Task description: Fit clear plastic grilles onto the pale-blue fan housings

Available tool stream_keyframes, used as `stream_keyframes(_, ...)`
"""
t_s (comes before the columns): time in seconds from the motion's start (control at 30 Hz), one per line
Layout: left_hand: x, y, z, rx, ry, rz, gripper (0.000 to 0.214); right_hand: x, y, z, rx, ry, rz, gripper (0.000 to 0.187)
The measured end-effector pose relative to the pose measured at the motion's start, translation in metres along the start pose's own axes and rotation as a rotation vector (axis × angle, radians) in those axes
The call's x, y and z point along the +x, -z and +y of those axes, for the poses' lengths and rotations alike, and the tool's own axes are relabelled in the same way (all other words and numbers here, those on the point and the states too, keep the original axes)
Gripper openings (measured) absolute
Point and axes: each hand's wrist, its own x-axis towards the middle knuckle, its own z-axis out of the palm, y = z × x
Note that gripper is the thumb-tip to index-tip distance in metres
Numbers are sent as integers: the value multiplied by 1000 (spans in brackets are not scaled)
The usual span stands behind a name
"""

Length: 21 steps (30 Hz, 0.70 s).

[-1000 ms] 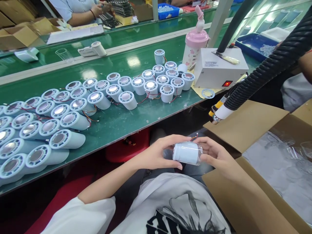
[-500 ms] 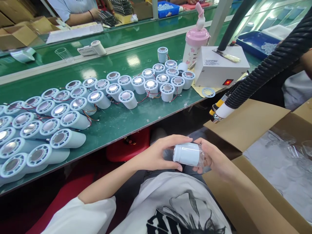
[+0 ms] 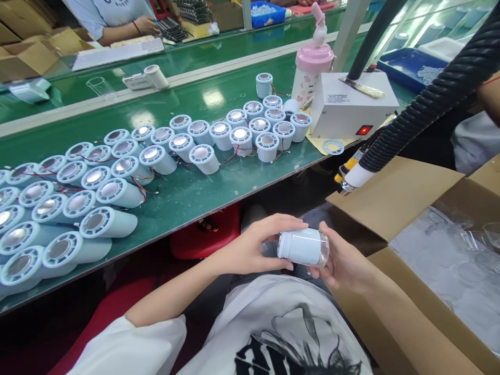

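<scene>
Above my lap, a light blue cylinder inside a clear plastic sleeve [image 3: 302,246] lies on its side between both hands. My left hand [image 3: 265,244] grips its left end, with the thumb below and the fingers over the top. At the clear right end, my right hand [image 3: 339,260] is closed around the sleeve, its fingers partly hidden underneath. On the green bench to the left stand several light blue cylinders [image 3: 203,159] with round silvery discs in their tops. Thin red and dark wires trail from some of them.
A white box with a lit red switch [image 3: 351,112] stands by a pink-lidded bottle [image 3: 312,67]. A black corrugated hose [image 3: 422,99] hangs at right, above an open carton [image 3: 394,250] of clear plastic pieces. Across the bench sits another person [image 3: 117,21].
My right hand has shifted slightly down and its fingers have moved round the clear end, baring more of it. My left hand keeps its grip, nearly still.
</scene>
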Motion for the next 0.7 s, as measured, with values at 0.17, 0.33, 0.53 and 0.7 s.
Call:
stream_keyframes(0.17,-1,-4,8,-62,175,57,61,-3,7,9,-281,367,143,66)
stream_keyframes(0.33,-2,-4,9,-194,326,35,62,-11,18,14,-914,1014,245,62)
stream_keyframes(0.53,0,-1,8,-220,278,-30,74,-14,12,12,-584,729,166,54)
stream_keyframes(0.7,-2,2,10,-341,295,-63,73,-17,6,9,-267,540,131,46)
